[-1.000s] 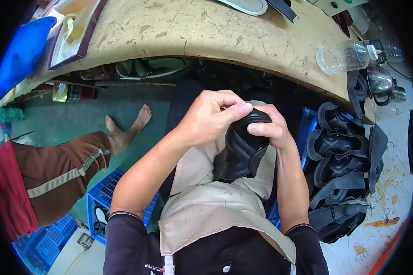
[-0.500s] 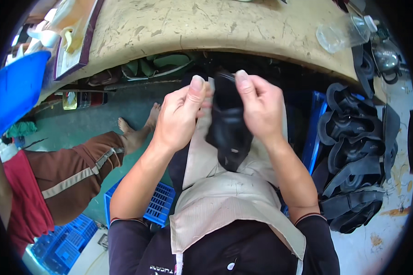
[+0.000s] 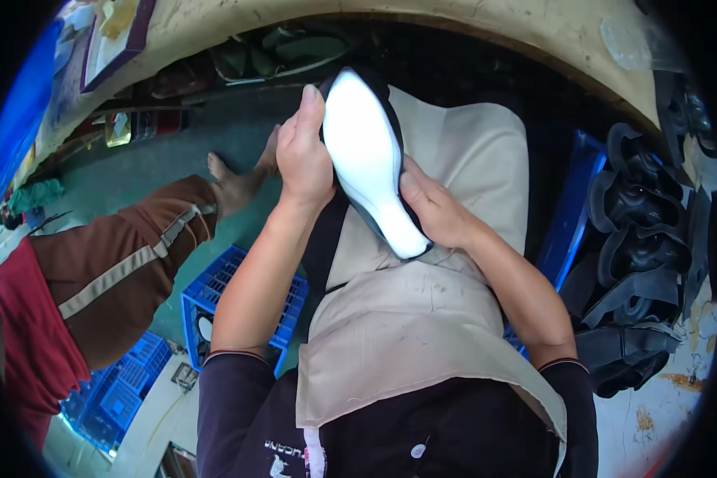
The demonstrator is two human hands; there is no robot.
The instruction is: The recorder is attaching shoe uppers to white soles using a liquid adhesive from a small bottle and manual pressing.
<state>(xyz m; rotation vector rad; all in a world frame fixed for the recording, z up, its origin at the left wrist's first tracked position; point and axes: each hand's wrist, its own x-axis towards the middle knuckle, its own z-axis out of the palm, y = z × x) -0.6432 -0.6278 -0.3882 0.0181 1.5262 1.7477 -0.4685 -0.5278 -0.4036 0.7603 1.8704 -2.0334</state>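
Between my hands is a white shoe last [image 3: 362,131], its pale sole-shaped underside facing up and the pointed toe away from me. Black material shows along its left edge and around the narrow heel end. My left hand [image 3: 304,159] grips the wide part from the left, thumb up along the edge, its fingers hidden behind. My right hand [image 3: 442,211] holds the narrow waist near the heel, thumb against the side. The last is above my lap, over a beige apron [image 3: 470,159].
A worn workbench [image 3: 470,17] curves across the far side. Black shoe uppers [image 3: 641,199] are piled at the right beside a blue crate [image 3: 570,207]. Another blue crate [image 3: 215,279] stands at left, near a person's brown-trousered leg [image 3: 127,255]. Shoes [image 3: 307,48] lie under the bench.
A black shoe upper was between my hands; now the white sole-shaped underside of the last faces up there. My right hand has shifted toward the heel end. The view has tilted nearer my lap.
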